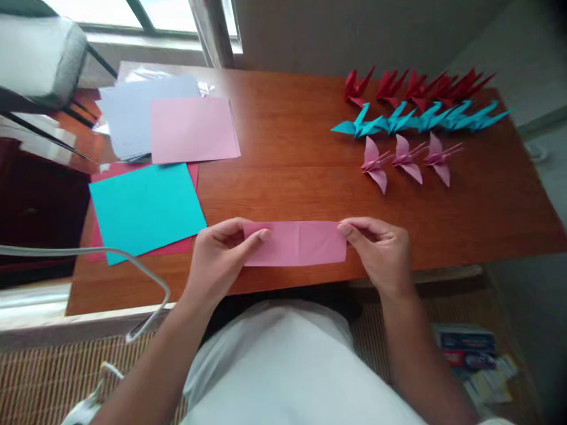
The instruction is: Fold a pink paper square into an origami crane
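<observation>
- Handheld pink sheet (305, 245): matt paper, lightly creased
- Counter (283, 171): smooth wood, softly glossy
- Turquoise origami cranes (434, 120): matt paper
- Wrapper (146, 75): clear, shiny plastic
- Shirt (292, 360): matt cloth

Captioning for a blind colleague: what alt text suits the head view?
The left hand and right hand hold a pink paper strip by its ends over a wooden table. Red, turquoise and pink paper birds sit in rows at right; coloured sheets lie at left.

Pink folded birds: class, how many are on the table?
3: the left bird, middle bird and right bird of the row in front of the blue birds. None looks hidden.
</observation>
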`<state>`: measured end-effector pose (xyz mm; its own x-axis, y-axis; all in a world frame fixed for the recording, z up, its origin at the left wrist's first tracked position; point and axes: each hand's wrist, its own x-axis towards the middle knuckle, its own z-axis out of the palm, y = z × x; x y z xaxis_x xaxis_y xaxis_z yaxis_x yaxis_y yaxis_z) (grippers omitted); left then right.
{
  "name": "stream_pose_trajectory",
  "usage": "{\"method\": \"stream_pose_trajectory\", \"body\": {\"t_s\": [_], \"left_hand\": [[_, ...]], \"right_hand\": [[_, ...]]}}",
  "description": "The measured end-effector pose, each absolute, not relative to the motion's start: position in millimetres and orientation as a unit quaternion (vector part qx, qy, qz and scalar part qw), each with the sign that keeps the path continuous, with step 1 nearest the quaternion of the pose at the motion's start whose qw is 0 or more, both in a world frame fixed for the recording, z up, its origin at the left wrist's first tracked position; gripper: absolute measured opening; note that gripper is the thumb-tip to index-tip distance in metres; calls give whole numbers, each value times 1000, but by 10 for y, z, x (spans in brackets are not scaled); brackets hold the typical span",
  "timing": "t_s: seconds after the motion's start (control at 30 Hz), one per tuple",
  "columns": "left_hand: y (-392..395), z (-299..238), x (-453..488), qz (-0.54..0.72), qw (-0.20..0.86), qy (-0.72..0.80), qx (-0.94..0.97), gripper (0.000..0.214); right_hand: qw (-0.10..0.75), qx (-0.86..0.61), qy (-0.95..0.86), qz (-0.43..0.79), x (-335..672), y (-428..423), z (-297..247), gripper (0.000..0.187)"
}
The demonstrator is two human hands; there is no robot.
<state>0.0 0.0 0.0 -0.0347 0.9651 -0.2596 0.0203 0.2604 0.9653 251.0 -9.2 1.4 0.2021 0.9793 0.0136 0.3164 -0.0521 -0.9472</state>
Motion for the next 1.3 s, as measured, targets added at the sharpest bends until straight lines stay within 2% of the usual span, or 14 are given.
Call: {"method": "stream_pose_trajectory", "body": {"t_s": [0.6, 1.0, 1.3], "left_hand": [[-30, 107, 11, 449, 612, 528, 381, 15], [-26, 103, 16, 443, 594, 545, 392, 18], [-59, 97, -2, 443, 527, 594, 415, 21]], "right_hand": [[449, -656, -526, 303, 2584, -142, -29, 14], [442, -657, -530, 304, 2596, -155, -28, 13], [441, -635, -563, 294, 2534, -138, 72, 13]]}}
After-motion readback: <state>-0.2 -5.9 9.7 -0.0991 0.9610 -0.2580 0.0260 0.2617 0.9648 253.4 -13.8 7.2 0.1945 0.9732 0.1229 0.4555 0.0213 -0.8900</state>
